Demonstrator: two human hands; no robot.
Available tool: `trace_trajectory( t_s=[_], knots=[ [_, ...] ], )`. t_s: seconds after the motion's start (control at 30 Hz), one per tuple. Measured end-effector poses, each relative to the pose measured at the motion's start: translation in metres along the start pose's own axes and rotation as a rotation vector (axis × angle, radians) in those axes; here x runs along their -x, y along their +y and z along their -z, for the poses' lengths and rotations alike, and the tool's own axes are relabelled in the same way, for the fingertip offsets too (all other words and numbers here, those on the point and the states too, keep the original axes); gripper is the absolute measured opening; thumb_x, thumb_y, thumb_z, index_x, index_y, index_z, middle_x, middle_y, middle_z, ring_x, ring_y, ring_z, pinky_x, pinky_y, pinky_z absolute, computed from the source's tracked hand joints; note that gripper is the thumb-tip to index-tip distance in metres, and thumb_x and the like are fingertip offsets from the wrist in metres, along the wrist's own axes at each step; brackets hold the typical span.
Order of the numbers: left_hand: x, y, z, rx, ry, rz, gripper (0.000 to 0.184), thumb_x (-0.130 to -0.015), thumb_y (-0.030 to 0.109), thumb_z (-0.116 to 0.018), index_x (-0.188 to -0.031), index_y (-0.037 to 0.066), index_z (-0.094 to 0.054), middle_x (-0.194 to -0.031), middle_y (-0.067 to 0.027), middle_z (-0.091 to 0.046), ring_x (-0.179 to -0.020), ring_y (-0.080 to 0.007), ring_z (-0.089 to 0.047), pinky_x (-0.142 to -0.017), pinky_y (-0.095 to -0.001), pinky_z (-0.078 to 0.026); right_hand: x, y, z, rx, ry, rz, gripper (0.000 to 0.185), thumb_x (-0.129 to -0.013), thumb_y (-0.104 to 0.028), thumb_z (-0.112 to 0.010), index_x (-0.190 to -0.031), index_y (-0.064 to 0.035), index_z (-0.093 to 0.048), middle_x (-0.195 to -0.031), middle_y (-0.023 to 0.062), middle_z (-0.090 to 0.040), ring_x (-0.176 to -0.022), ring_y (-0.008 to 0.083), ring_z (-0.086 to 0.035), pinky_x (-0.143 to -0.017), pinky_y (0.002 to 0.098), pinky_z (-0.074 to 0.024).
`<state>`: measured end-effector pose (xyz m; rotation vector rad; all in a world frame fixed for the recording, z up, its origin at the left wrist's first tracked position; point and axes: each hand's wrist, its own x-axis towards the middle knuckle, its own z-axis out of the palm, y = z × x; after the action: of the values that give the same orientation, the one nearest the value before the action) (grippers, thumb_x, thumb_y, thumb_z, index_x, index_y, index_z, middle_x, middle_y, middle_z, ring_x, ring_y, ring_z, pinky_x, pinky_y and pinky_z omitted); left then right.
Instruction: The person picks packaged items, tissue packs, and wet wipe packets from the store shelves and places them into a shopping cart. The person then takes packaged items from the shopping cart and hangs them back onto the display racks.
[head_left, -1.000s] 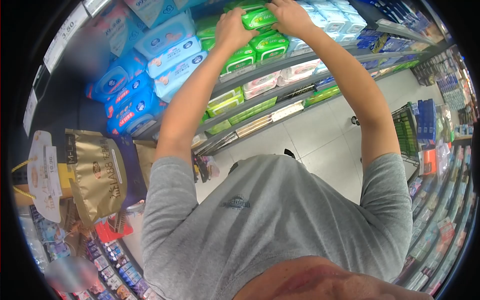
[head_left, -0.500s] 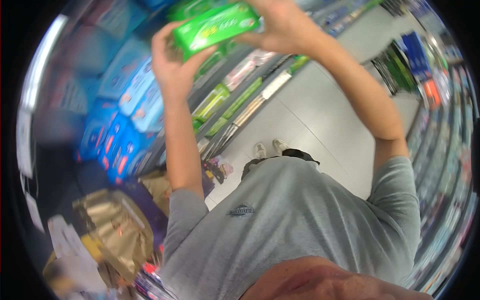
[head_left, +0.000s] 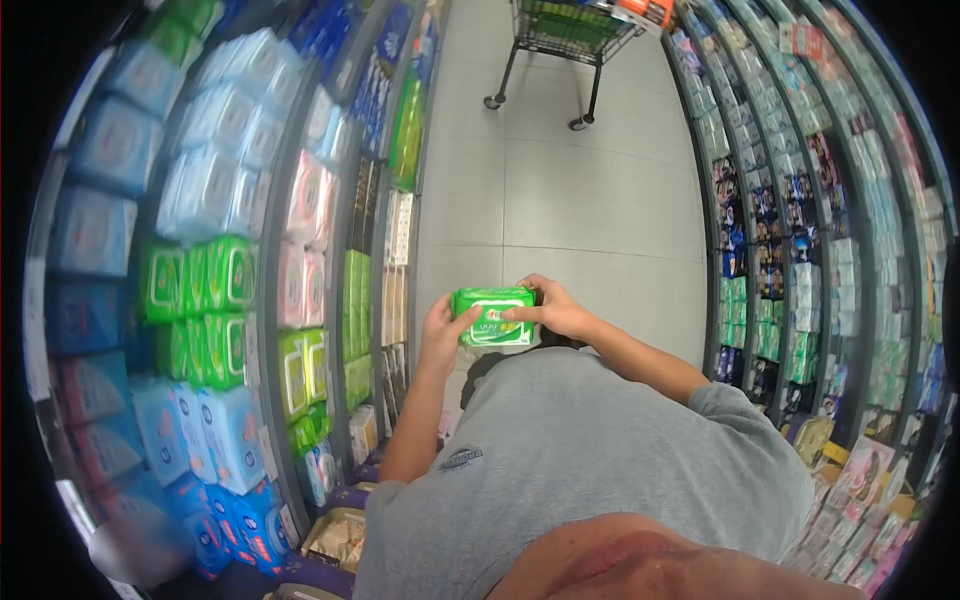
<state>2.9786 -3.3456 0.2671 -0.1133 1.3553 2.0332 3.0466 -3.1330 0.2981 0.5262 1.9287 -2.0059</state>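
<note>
A green and white pack of wet wipes is held in front of my body, its printed face turned up toward me. My left hand grips its left end, with the thumb lying on the front. From the other side my right hand holds the right end, thumb pressed on the printed face. The fingers behind the pack are hidden. On the shelf to the left stand similar green packs of wipes, apart from my hands.
Shelves of packaged goods line both sides of the aisle, with light blue packs on the left and small packets on the right. A black shopping cart with items in it stands ahead on the tiled floor.
Both hands have brought the wipes pack away from the left shelf and down in front of my body. My view has turned to face along the aisle.
</note>
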Motion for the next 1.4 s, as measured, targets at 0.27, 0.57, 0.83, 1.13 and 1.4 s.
trace_trajectory(
  t_s=[0.27,0.57,0.83,1.13,1.4],
  knots=[
    [-0.105,0.068,-0.194,-0.297,-0.282,-0.080,0.046,-0.084,0.013,-0.072,-0.120,-0.001,-0.047,-0.106,-0.0104,-0.062,-0.093,-0.0158,-0.063,-0.076,-0.0277,-0.053,0.005,-0.056,0.163,-0.148,0.241,0.359,0.052,-0.077,-0.028,-0.080,-0.107,0.0023,-0.050,-0.087,0.0078,-0.063,-0.075,0.0114,-0.060,-0.066,0.0252,-0.0492],
    [-0.165,-0.050,-0.394,-0.263,-0.447,0.210,0.049,-0.081,0.016,-0.075,-0.120,-0.001,-0.049,-0.105,-0.0109,-0.062,-0.092,-0.0185,-0.065,-0.074,-0.0331,-0.058,0.087,0.005,0.376,-0.118,0.398,0.349,0.039,-0.080,-0.024,-0.078,-0.100,-0.0009,-0.054,-0.084,0.0049,-0.062,-0.075,0.0093,-0.059,-0.064,0.0239,-0.0479],
    [-0.244,-0.072,-0.507,-0.412,-0.507,0.313,0.042,-0.078,0.020,-0.076,-0.109,-0.002,-0.057,-0.095,-0.0092,-0.065,-0.075,-0.0175,-0.067,-0.062,-0.0310,-0.058,0.101,0.007,0.469,-0.286,0.568,0.309,0.034,-0.084,-0.018,-0.074,-0.102,0.0011,-0.053,-0.087,0.0060,-0.063,-0.075,0.0092,-0.061,-0.064,0.0220,-0.0487],
    [-0.385,-0.101,-0.657,-0.492,-0.646,0.248,0.032,-0.082,0.024,-0.072,-0.104,0.003,-0.062,-0.092,-0.0049,-0.065,-0.078,-0.0126,-0.064,-0.065,-0.0259,-0.052,0.064,-0.013,0.639,-0.397,0.688,0.382,0.041,-0.084,-0.018,-0.074,-0.114,-0.0009,-0.052,-0.092,0.0058,-0.063,-0.078,0.0108,-0.062,-0.065,0.0225,-0.0503],
    [-0.504,-0.130,-0.756,-0.480,-0.668,0.486,0.038,-0.085,0.034,-0.068,-0.110,0.005,-0.061,-0.092,-0.0055,-0.066,-0.076,-0.0141,-0.065,-0.057,-0.0291,-0.054,0.015,-0.033,0.791,-0.383,0.711,0.115,0.043,-0.081,-0.022,-0.077,-0.109,0.0013,-0.054,-0.091,0.0061,-0.064,-0.075,0.0115,-0.064,-0.059,0.0230,-0.0521]
  ],
)
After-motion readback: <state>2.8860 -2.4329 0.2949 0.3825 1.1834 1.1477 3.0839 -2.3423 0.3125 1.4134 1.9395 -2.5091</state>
